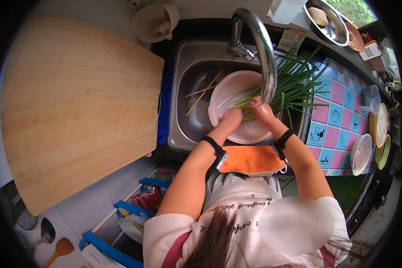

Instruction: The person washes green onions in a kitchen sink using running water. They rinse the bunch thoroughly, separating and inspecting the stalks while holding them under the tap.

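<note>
My left hand (232, 118) is closed around the pale lower stalks of a bunch of scallions (293, 78), inside a pink plastic basin (217, 93). My right hand (263, 112) grips the same bunch a little farther right, below the faucet spout. Its long green leaves fan out over the basin's right side and past the sink edge. Water lies in the basin, and both hands look wet. My fingertips are partly hidden. The basin stands in a stainless steel sink (175, 110). Two crossed wooden chopsticks (201, 97) lie in the sink left of it.
A chrome faucet (268, 57) arches over the basin. Left stands a large wooden board (83, 107); an orange cloth (251, 159) hangs at the sink's front. Several bowls, including a white one (361, 154), rest on the checked mat (335, 114). A container with garlic (139, 28) sits behind.
</note>
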Tool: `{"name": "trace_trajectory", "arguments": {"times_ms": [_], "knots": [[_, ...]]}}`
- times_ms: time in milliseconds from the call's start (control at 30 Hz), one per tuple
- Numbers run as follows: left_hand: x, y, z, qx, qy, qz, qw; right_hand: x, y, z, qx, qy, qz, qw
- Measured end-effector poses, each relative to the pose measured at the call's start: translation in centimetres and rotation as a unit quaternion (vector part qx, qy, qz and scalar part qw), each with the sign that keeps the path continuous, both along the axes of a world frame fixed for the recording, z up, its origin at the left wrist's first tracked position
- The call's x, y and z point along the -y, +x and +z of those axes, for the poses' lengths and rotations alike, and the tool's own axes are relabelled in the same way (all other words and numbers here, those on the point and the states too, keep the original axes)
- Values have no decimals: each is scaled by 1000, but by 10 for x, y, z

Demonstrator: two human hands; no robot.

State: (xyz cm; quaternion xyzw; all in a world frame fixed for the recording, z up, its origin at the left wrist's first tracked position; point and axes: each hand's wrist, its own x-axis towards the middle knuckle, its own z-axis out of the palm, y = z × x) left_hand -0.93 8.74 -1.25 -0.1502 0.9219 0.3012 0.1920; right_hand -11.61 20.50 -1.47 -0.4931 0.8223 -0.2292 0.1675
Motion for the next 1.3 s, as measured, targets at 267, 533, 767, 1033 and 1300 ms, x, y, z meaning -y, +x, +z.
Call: {"name": "trace_trajectory", "arguments": {"times_ms": [267,533,767,1033,1300], "knots": [[41,-20,60,-82,58,-43,994,6,-21,42,95,-2,41,995],[97,29,76,-42,-42,-39,997,-1,-45,67,-113,79,84,987],[59,18,6,-152,-58,-5,987,6,2,49,-99,233,197,947],[17,-13,25,-43,-22,158,986,22,7,23,-129,-111,11,985],[85,43,101,-136,31,47,989,39,-19,56,214,29,-2,976]]}}
